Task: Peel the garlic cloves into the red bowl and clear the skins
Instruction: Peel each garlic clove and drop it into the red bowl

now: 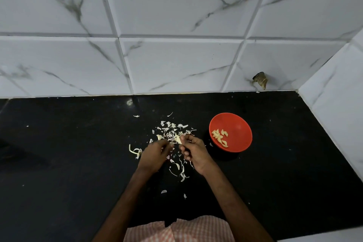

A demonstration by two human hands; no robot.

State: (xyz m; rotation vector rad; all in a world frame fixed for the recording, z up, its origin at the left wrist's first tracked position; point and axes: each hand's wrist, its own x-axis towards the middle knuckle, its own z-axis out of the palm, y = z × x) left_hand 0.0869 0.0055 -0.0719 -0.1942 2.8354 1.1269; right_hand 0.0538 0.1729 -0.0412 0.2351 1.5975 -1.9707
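checked cloth (176, 230): closest thing to my feed on the head cam, pink-and-white checks at the bottom edge, hanging over the near edge of the counter.
forearms: both run up from that bottom edge and close in towards the middle of the counter.
left hand (155, 155): fingers curled in, fingertips pinching the left end of the garlic clove. I can't tell if it's got skin or flesh.
right hand (196, 153): also curled, thumb and forefinger clamped on the right side of the same clove. The two hands are nearly touching.
garlic clove (178, 139): pale, held between both hands just above the skins, not in the bowl.
skins (172, 129): white flakes scattered under and around the hands, thickest just behind the fingertips, with a few strays nearer me and a curly bit (135, 151) just left of the left hand.
red bowl (241, 129): sits on the counter just right of the right hand, not touching it, near the back-right corner.
peeled cloves (220, 137): small heap on the bowl's left inner side.
counter (78, 163): black and glossy. A wide stretch shows left of the hands and a narrower strip between the bowl and the right wall.
tiled wall (176, 55): white marble-look tiles meeting the counter's back edge, well behind the skins.
side wall (337, 94): boxes in the right edge.
dark scrap (260, 80): stuck low on the back wall, behind the bowl. Can't make out what it is.
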